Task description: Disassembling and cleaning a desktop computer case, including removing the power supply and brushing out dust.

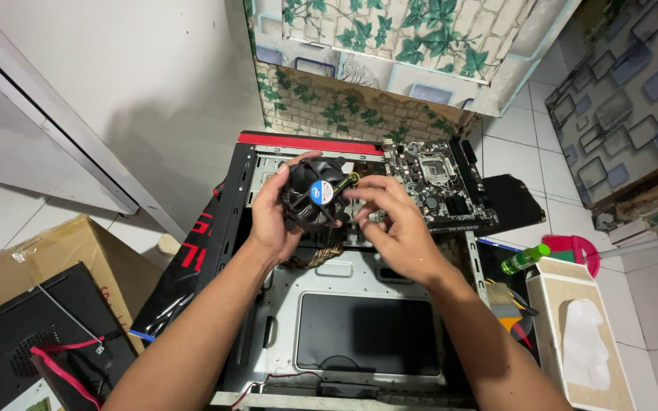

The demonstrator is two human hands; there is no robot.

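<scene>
Above the open computer case [359,304], held up in both hands: a round black cooler fan [315,194] with a blue sticker at its hub and metal fins showing around the rim. Left hand [272,217] wrapped round the fan's left edge, thumb hooked over the top, fingers curled behind and gripping firm. Right hand [394,221] coming in from the other side, fingertips [353,194] pinched on the fan's right rim, palm clear of it. Just below the fan, a braided bundle of cable [321,255] trailing down into the case, partly hidden by the left wrist. Beneath that, bare grey metal tray with a large dark rectangular cut-out, red-trimmed front edge of the case at the far end. Off to the right of the fan, near the right hand's knuckles, a dark motherboard [432,183] lying flat with its silver socket frame facing up. Further right, on the floor, a green bottle [525,259] tipped on its side, a brush [506,297] with pale bristles, and a beige box [580,335] with a white shape on its lid. Over on the left, a brown cardboard box [55,259] and another black case panel [32,335] with a pink-red cable draped over it. White tiled floor all around, leaf-patterned wall covering up at the top.
</scene>
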